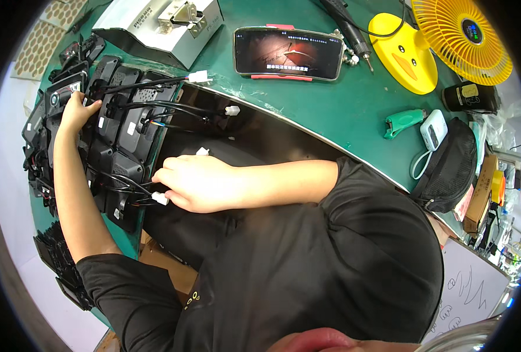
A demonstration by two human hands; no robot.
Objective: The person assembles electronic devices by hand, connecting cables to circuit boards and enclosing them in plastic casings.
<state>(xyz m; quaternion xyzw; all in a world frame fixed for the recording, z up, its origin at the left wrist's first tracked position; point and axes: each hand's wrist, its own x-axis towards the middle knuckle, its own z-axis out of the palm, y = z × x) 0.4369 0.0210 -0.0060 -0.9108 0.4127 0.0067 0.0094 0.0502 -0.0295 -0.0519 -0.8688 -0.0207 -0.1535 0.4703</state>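
Note:
Rows of black plastic housings (132, 126) with cables lie at the left of the green bench. My left hand (77, 112) reaches over them, its fingertips against a glossy black unit (67, 89). Its thumb is spread from the forefinger; the other fingers are hidden. Lower and to the right, my right hand (199, 183) has its fingers closed around thin black cables (132, 186) at the edge of the housings. One white connector (160, 198) hangs just under its fingers, and another white connector (202, 151) shows above the hand.
A white metal box (160, 29) and a propped phone (288, 54) stand at the back. To the right are a pen-shaped power tool (354, 35), a yellow fan (410, 58), a green tool (404, 122) and a black mesh pouch (448, 170). Black parts (67, 264) pile at the lower left.

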